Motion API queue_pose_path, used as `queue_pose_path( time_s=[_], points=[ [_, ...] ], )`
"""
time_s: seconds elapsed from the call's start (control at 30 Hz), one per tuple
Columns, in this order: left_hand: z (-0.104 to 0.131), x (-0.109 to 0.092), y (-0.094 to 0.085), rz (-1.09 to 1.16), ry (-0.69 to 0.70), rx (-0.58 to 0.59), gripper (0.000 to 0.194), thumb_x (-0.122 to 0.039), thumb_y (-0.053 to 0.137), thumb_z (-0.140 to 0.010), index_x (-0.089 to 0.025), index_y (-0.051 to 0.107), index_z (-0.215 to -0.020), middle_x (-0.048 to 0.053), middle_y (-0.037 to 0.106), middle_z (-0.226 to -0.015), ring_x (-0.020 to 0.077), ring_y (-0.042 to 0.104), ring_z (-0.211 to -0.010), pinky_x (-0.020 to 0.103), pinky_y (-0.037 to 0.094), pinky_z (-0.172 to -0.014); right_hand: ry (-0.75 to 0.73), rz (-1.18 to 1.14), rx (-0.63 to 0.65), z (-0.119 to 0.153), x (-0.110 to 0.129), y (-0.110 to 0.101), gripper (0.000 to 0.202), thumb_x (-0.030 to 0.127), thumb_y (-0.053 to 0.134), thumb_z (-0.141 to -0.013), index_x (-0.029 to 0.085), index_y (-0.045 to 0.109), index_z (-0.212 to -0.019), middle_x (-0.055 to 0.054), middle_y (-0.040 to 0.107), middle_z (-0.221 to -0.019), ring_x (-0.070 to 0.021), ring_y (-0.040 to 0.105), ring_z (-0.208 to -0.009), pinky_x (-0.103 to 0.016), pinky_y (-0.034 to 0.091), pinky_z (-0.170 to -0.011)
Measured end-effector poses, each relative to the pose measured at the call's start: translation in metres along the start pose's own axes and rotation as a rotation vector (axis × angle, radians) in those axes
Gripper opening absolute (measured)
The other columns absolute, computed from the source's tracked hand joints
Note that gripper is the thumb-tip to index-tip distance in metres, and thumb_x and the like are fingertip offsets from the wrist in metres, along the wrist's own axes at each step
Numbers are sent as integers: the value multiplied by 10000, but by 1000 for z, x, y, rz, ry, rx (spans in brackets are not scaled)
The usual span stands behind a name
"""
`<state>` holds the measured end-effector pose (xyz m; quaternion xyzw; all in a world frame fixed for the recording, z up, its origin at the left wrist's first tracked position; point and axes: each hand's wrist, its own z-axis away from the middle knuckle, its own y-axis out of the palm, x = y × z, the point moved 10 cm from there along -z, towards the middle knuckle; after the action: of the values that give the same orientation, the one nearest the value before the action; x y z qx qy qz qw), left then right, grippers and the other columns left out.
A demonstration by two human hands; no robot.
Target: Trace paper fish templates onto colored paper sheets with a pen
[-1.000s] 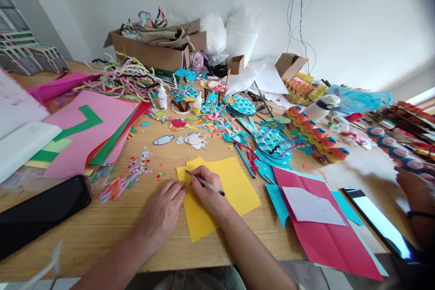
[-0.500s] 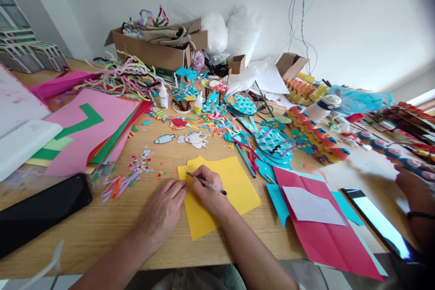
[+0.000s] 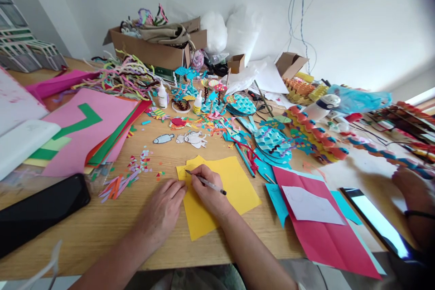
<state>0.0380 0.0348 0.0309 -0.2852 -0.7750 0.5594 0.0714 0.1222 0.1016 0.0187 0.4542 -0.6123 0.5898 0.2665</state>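
Fingers of the right hand point(image 3: 205, 188) pinch a pencil point(image 3: 205, 182), its tip pressed to the upper left corner of a yellow paper sheet point(image 3: 234, 186), the shaft slanting back to the right over the knuckles. The left hand point(image 3: 163, 208) lies flat and unclenched, palm down, grasping nothing; its fingertips pin the sheet's left edge, just beside the pencil tip. Both forearms reach in from the lower edge of the view.

The yellow sheet lies flat on the wooden bench point(image 3: 102, 226), turned at a slant, with a second yellow piece showing under its top corner. It sits in front of the person, between scattered paper scraps point(image 3: 131, 174) on the left and a red folded sheet point(image 3: 319, 231) on the right.

Compared with half a second ago, the hands and pencil have scarcely shifted. At the far right, another person's hand point(image 3: 413, 190) has moved, and the paper chain point(image 3: 384, 154) it holds now shows blurred.
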Motion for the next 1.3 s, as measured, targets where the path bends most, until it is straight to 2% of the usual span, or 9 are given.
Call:
queue_pose_path(
  time_s=[0.23, 0.53, 0.83, 1.1, 1.3],
  points=[
    [1, 0, 1, 7, -9, -4, 359, 0, 399, -746, -138, 580, -1024, 76, 607, -1025, 219, 522, -978, 383, 464, -887, 19, 52, 49, -2, 1, 6, 124, 217, 467, -760, 189, 587, -771, 15, 598, -617, -104, 513, -518, -197, 383, -508],
    [1, 0, 2, 7, -15, 1, 366, 9, 398, -733, -133, 583, -1016, 80, 604, -1033, 224, 515, -986, 391, 461, -891, -26, 72, 5, 0, 8, -1, 67, 185, 454, -695, 193, 516, -672, 49, 472, -507, -93, 423, -453, -196, 343, -486],
    [1, -1, 2, -12, 10, 4, 376, 7, 386, -736, -119, 587, -1028, 93, 611, -1036, 235, 517, -984, 402, 460, -887, -54, 39, 29, 1, 11, -1, 56, 165, 435, -669, 199, 457, -631, 65, 403, -487, -86, 366, -446, -195, 306, -470],
    [0, 0, 4, 21, -24, 40, 362, 6, 403, -739, -142, 582, -1016, 82, 597, -1050, 221, 509, -1002, 388, 441, -907, -22, -32, 21, 1, 5, -1, 69, 194, 454, -710, 184, 517, -684, 60, 442, -502, -81, 388, -440, -191, 320, -463],
    [-1, 2, 3, 30, -31, 26, 338, -12, 402, -753, -138, 573, -1015, 81, 605, -1015, 217, 519, -967, 386, 457, -881, -7, 17, 28, 0, 1, 4, 81, 188, 467, -697, 187, 548, -692, 52, 480, -502, -84, 412, -443, -188, 333, -464]
  ],
)
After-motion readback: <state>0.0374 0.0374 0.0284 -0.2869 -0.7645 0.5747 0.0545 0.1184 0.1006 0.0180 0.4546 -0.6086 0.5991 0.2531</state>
